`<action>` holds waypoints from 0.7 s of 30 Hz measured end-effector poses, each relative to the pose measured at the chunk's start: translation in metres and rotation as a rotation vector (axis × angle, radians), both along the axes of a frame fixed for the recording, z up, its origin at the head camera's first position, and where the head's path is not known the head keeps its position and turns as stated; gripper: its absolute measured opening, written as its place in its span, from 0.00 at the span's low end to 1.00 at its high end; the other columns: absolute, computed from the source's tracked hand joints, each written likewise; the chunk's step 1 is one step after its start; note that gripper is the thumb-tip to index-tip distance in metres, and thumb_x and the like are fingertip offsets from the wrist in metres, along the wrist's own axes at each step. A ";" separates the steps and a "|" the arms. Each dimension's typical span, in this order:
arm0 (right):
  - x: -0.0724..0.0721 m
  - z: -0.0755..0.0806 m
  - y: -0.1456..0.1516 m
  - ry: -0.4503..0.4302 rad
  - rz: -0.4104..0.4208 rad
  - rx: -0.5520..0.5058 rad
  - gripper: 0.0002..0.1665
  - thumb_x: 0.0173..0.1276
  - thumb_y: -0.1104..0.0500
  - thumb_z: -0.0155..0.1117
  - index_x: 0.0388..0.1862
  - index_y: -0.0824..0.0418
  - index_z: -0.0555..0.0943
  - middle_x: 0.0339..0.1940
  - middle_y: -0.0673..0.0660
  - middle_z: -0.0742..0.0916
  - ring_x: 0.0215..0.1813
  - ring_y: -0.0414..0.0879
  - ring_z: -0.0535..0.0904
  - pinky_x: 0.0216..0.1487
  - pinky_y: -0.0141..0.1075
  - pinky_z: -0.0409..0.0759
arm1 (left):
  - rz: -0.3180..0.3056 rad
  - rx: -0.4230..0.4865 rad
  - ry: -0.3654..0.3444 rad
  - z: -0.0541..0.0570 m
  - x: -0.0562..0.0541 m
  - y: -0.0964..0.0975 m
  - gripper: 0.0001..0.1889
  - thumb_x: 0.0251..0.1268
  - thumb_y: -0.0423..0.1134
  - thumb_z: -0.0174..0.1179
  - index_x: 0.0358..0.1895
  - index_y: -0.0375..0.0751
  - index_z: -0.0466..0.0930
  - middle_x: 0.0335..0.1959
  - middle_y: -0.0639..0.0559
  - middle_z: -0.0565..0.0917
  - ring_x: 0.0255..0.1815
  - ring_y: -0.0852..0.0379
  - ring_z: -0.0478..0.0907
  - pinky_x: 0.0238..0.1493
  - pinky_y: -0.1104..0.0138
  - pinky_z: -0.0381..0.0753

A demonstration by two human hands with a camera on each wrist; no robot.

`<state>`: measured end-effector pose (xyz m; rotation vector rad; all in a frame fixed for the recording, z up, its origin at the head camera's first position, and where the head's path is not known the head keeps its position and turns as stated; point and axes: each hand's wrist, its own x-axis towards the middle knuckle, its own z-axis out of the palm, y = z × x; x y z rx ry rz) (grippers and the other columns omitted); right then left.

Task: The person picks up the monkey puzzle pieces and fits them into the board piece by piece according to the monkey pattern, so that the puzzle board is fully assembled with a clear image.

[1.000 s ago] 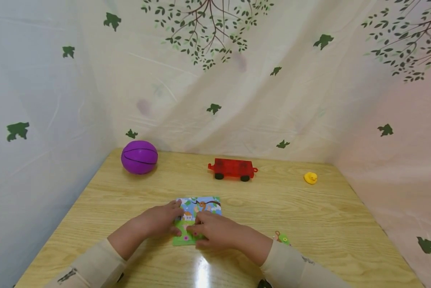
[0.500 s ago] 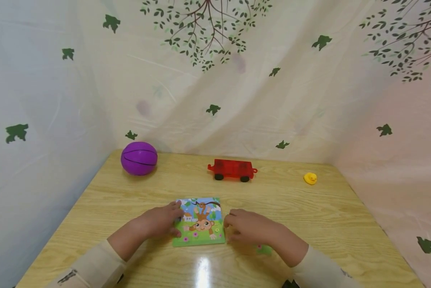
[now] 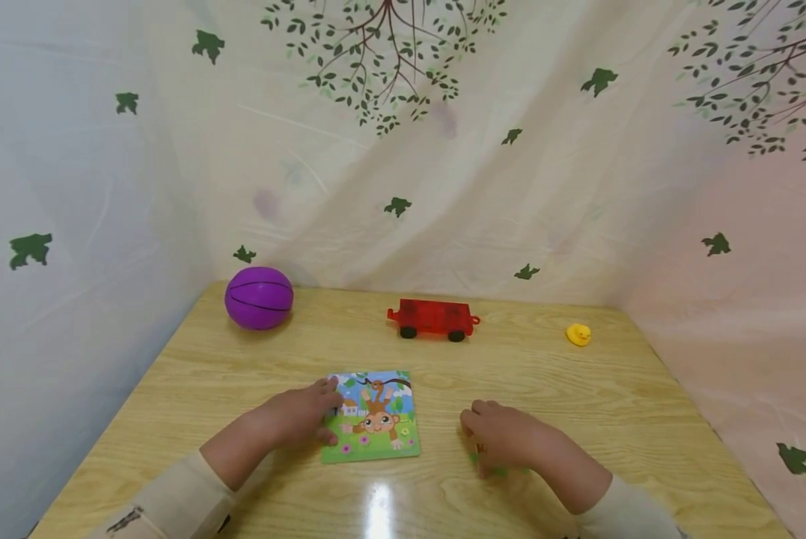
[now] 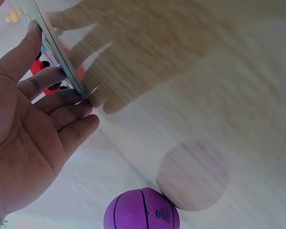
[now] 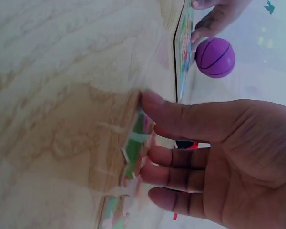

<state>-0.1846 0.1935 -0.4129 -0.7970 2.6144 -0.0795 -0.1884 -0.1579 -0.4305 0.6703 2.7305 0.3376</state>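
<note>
A square puzzle board (image 3: 376, 415) with a monkey picture lies on the table. My left hand (image 3: 301, 412) rests at its left side; in the left wrist view, thumb and fingertips touch the board's edge, loosely bent. To the board's right, my right hand (image 3: 507, 438) is low over small jigsaw pieces, mostly hidden in the head view. The right wrist view has a green jigsaw piece (image 5: 136, 145) under thumb and fingertips, which are slightly bent; motion blurs the contact. Another jigsaw piece (image 5: 112, 212) lies beside it.
At the back of the table (image 3: 578, 389) stand a purple ball (image 3: 259, 298) on the left, a red toy wagon (image 3: 434, 319) in the middle and a yellow rubber duck (image 3: 578, 335) on the right. A printed cloth (image 3: 349, 247) encloses the far side and both flanks.
My right hand has left the puzzle board and moved right to the loose jigsaw pieces, uncovering the monkey picture. My left hand has stayed at the board's left side.
</note>
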 end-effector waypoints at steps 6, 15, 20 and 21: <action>0.002 -0.002 -0.004 0.073 0.072 -0.027 0.15 0.58 0.58 0.74 0.29 0.52 0.73 0.28 0.43 0.71 0.32 0.40 0.66 0.32 0.30 0.68 | -0.010 0.001 0.008 -0.001 -0.001 0.000 0.32 0.59 0.53 0.66 0.64 0.42 0.72 0.75 0.36 0.61 0.76 0.38 0.58 0.70 0.44 0.67; -0.003 -0.007 -0.012 0.102 0.156 -0.077 0.09 0.60 0.58 0.68 0.32 0.50 0.74 0.30 0.43 0.70 0.34 0.39 0.65 0.34 0.29 0.67 | -0.015 0.010 0.001 0.000 0.000 -0.001 0.32 0.59 0.52 0.67 0.64 0.41 0.72 0.75 0.35 0.60 0.76 0.37 0.57 0.70 0.42 0.67; -0.005 -0.010 -0.018 0.116 0.180 -0.106 0.10 0.59 0.56 0.68 0.33 0.49 0.73 0.31 0.42 0.70 0.35 0.39 0.65 0.36 0.29 0.67 | -0.008 0.005 -0.002 -0.001 0.000 -0.001 0.32 0.60 0.53 0.66 0.65 0.42 0.72 0.76 0.36 0.60 0.76 0.38 0.57 0.70 0.43 0.67; -0.005 -0.010 -0.019 0.118 0.185 -0.121 0.10 0.59 0.56 0.67 0.33 0.50 0.73 0.32 0.43 0.70 0.35 0.39 0.65 0.36 0.29 0.67 | -0.005 0.002 -0.002 -0.001 0.000 0.000 0.32 0.60 0.53 0.66 0.65 0.43 0.72 0.76 0.37 0.60 0.76 0.38 0.57 0.70 0.43 0.67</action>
